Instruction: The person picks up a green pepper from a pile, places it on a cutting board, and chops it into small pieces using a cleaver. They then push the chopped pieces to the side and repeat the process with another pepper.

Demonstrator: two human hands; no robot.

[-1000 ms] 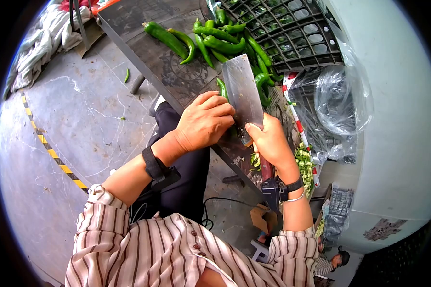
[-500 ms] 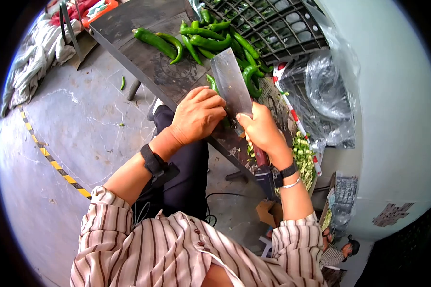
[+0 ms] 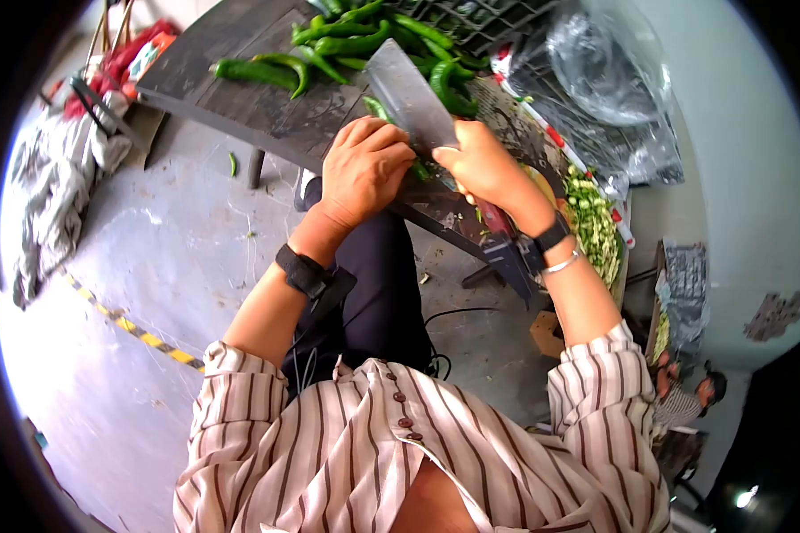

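My right hand (image 3: 491, 173) is closed round the handle of a cleaver (image 3: 407, 93), its broad blade pointing up and away from me. Close to the blade, my left hand (image 3: 364, 164) has its fingers curled over a green chili pepper (image 3: 377, 108); one end pokes out above the knuckles, and most of the rest is covered. Beyond the blade lies a pile of whole green peppers (image 3: 347, 44) on the dark table (image 3: 240, 114). Chopped pepper pieces (image 3: 593, 222) are heaped beside my right wrist.
A black plastic crate (image 3: 498, 22) stands at the table's far side, with clear plastic wrap (image 3: 596, 67) next to it. A red-and-white rod (image 3: 556, 138) borders the chopped heap. Another person (image 3: 689, 395) is at the lower right. A cardboard box (image 3: 547, 333) sits on the floor.
The whole view has shifted and rotated slightly. Both hands keep their hold, and the cleaver stays beside my left fingers.
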